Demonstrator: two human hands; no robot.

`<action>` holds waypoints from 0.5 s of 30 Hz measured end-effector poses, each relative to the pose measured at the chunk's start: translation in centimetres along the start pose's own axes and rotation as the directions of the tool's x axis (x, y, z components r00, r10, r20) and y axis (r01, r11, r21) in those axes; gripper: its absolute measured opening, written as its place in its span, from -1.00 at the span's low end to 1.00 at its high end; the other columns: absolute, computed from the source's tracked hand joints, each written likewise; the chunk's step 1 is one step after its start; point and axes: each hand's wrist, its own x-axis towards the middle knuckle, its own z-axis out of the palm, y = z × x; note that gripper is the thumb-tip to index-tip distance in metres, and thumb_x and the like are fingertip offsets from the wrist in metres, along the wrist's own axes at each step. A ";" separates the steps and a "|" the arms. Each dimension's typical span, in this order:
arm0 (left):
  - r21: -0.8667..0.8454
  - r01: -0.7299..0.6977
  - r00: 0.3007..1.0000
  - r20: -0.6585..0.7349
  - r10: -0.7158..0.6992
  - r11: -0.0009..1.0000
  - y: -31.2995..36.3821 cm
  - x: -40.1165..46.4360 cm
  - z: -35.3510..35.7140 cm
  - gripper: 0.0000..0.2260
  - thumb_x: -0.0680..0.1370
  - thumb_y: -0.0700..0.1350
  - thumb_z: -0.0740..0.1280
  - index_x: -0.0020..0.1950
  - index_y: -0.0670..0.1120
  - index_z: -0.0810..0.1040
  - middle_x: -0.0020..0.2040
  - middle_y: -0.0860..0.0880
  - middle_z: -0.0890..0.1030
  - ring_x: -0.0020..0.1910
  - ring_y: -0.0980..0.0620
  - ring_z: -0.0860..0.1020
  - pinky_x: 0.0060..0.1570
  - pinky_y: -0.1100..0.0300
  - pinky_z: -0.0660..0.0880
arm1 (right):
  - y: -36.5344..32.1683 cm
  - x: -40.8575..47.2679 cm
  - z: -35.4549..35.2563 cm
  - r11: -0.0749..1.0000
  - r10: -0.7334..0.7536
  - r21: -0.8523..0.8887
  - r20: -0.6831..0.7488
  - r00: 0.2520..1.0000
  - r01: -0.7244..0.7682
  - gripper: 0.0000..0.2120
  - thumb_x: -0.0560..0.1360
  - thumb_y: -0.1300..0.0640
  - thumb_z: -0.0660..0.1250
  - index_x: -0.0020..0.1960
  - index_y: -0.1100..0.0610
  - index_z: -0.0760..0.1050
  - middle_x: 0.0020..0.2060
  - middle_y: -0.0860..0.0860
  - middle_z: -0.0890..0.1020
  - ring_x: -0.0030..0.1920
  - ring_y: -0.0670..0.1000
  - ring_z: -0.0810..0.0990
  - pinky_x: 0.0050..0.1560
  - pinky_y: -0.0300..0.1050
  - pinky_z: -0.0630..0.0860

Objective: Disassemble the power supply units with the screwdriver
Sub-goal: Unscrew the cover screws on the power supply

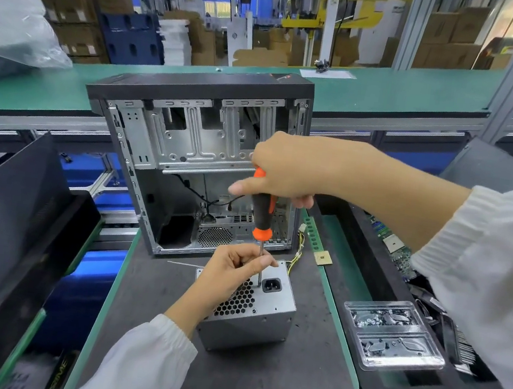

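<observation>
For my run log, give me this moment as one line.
step: unscrewing | right hand: grips screwdriver handle | left hand: pinches shaft | tip: on power supply unit, beside socket | screw: not visible

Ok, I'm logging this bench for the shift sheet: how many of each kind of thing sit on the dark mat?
Power supply unit: 1
Screwdriver: 1, held upright over the unit by the right hand, shaft steadied by the left hand
Open computer case: 1
Small square chip: 1
Total: 4

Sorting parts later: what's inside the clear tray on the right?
The clear tray has two compartments, each holding small dark and silvery hardware, apparently screws and metal bits. Exact types and counts are too small and glare-blurred to tell.
</observation>
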 end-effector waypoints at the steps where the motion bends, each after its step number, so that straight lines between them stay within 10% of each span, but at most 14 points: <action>1: 0.001 0.005 1.000 0.003 -0.005 1.000 0.0 0.0 0.0 -0.78 0.51 0.10 0.37 -0.13 -0.03 0.68 -0.47 0.04 0.16 -0.48 0.11 0.12 -0.45 0.39 0.13 | 0.1 0.2 -0.1 1.000 -0.022 0.006 0.017 1.000 0.022 -0.56 0.57 -0.21 0.15 -0.09 0.20 0.41 -0.53 0.05 0.60 -0.55 -0.01 0.60 -0.40 -0.18 0.55; 5: -0.008 0.000 1.000 0.021 0.000 1.000 0.0 0.0 0.0 -0.82 0.52 0.03 0.37 -0.16 -0.03 0.69 -0.50 0.10 0.21 -0.51 0.18 0.17 -0.44 0.44 0.17 | 1.0 -0.2 -1.3 0.960 -0.216 0.219 0.194 0.957 0.173 -0.78 0.52 0.12 0.35 0.14 0.00 0.43 -0.07 0.03 0.57 -0.44 -0.17 0.60 -0.40 -0.26 0.51; 11: -0.015 -0.001 1.000 0.027 0.001 1.000 -0.2 0.0 0.0 -0.79 0.52 0.04 0.37 -0.14 -0.08 0.69 -0.49 0.11 0.20 -0.50 0.20 0.18 -0.42 0.49 0.23 | 0.0 -0.2 -0.4 0.991 0.003 0.131 0.090 0.996 -0.015 -0.40 0.42 -0.39 0.23 -0.05 0.19 0.42 -0.45 0.10 0.64 -0.50 0.04 0.65 -0.44 -0.20 0.56; 15: 0.016 0.013 0.999 0.030 -0.014 1.000 -0.2 0.0 -0.1 -0.80 0.53 0.07 0.37 -0.14 -0.02 0.69 -0.47 0.05 0.18 -0.49 0.14 0.15 -0.43 0.45 0.17 | 0.3 0.0 -0.7 0.985 -0.109 0.146 0.129 0.986 0.089 -0.74 0.57 -0.05 0.25 0.03 0.16 0.46 -0.34 0.07 0.65 -0.55 -0.09 0.59 -0.42 -0.21 0.56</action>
